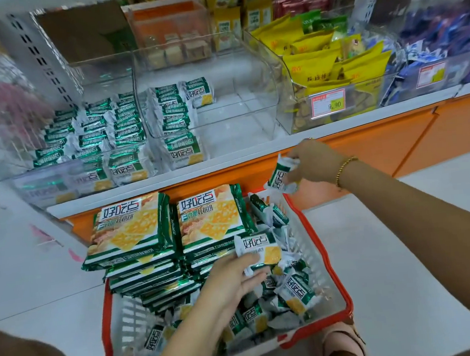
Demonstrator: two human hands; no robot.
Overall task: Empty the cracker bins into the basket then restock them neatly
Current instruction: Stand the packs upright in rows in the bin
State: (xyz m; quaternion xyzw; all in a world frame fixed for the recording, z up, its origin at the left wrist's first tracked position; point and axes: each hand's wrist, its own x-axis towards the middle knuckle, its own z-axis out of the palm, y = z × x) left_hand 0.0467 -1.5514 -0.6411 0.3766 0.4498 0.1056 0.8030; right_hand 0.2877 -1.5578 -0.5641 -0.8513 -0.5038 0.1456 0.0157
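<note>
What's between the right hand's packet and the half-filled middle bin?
Head view: only the shelf's front edge, white over orange, lies between the right hand, holding a small packet, and the middle bin; nothing blocks it.

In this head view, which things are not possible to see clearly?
- Head view: floor of the white plastic basket with red rim, hidden under green cracker packets.
- Head view: red-framed price label on the blue-packet bin, too blurred to read.
- Head view: pink items at left edge, blurred.
</note>
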